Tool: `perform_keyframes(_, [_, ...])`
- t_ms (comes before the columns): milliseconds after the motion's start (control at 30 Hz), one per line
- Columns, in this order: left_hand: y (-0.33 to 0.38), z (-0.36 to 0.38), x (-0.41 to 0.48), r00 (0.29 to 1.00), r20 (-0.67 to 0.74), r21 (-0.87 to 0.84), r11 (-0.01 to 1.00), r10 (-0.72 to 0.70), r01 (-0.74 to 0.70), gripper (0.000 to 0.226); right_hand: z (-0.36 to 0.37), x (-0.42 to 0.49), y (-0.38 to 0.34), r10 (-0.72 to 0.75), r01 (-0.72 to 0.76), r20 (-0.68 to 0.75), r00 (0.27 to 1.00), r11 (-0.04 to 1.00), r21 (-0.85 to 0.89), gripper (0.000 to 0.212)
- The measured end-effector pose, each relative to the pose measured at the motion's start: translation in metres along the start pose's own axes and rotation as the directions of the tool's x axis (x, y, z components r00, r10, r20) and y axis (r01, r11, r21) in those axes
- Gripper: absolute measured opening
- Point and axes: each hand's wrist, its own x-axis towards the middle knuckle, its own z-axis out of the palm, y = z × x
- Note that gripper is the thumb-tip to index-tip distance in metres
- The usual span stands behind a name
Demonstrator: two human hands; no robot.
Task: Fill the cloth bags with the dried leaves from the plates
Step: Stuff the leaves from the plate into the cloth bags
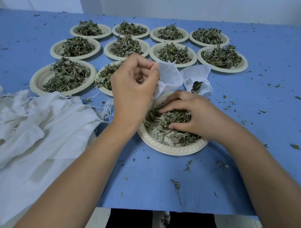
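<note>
Head view: left hand [133, 87] pinches cloth bag [170, 79], right hand [190, 115] clutches dried leaves [163, 129].
Keep your bag mouth wide, 12 o'clock of plate [170, 148]; scoop small.

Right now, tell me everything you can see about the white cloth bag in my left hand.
The cloth bag is small, white and thin, soft-looking with creases. Your left hand pinches its upper edge, so it hangs crumpled just over the far rim of the nearest plate, where your right hand grips dried leaves. Its lower end looks open toward the plate; I cannot see inside. A second bag lies just right of it.
</note>
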Motion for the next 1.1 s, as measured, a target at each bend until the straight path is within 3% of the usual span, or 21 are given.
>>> perform_keyframes(67, [0.0, 0.001, 0.0, 1.0, 0.003, 0.002, 1.0, 0.005, -0.005, 0.021, 0.0, 0.0, 0.0, -0.046, 0.046, -0.027, 0.999, 0.999, -0.011, 0.031])
perform_keyframes(233, [-0.001, 0.001, 0.0, 1.0, -0.005, 0.008, 1.0, 0.017, -0.017, 0.019, -0.006, -0.005, -0.003, -0.182, 0.238, -0.369, 0.912, 0.965, 0.113, 0.018])
perform_keyframes(433, [-0.005, 0.001, 0.0, 0.997, 0.065, 0.025, 0.999, -0.05, 0.048, 0.02, -0.011, -0.006, -0.005, -0.122, 0.334, -0.585, 0.802, 0.903, 0.269, 0.029])
perform_keyframes(567, [-0.006, 0.004, -0.003, 0.984, 0.166, 0.065, 0.996, -0.068, 0.058, 0.019, -0.012, -0.007, -0.005, -0.077, 0.341, -0.697, 0.712, 0.906, 0.249, 0.031])
perform_keyframes(800, [-0.002, 0.007, -0.008, 0.958, 0.285, 0.024, 0.999, 0.028, -0.036, 0.015, 0.001, -0.001, -0.002, -0.175, 0.135, -0.657, 0.734, 0.984, -0.112, 0.018])
perform_keyframes(967, [-0.004, 0.006, -0.005, 0.977, 0.213, 0.039, 0.999, -0.01, 0.001, 0.017, -0.001, -0.002, -0.004, -0.123, 0.198, -0.641, 0.758, 0.979, 0.046, 0.027])
perform_keyframes(1100, [-0.001, 0.005, -0.007, 0.971, 0.236, 0.013, 0.999, 0.026, -0.03, 0.016, 0.003, -0.002, -0.007, -0.24, 0.241, -0.619, 0.748, 0.967, -0.084, 0.008])
